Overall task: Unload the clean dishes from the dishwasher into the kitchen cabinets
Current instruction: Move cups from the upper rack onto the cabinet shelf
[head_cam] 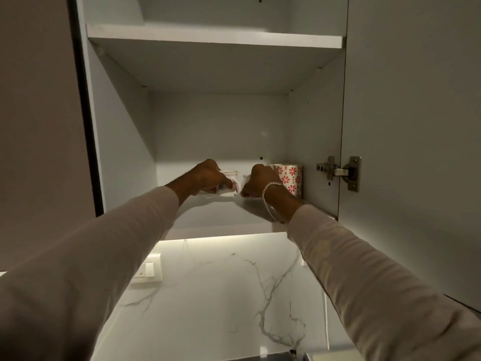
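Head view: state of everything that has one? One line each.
Door: open.
Light: on.
Flowered mug: upright on shelf, by the right wall.
Left hand: grips left cup.
Left cup: upright, over the shelf.
Right hand: grips right cup.
Right cup: mostly hidden, pose unclear.

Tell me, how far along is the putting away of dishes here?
One flowered mug already stands on the cabinet's bottom shelf. In hand: the left hand grips one white cup and the right hand a second cup, both at that shelf. What's left is unknowable: the dishwasher is out of view.
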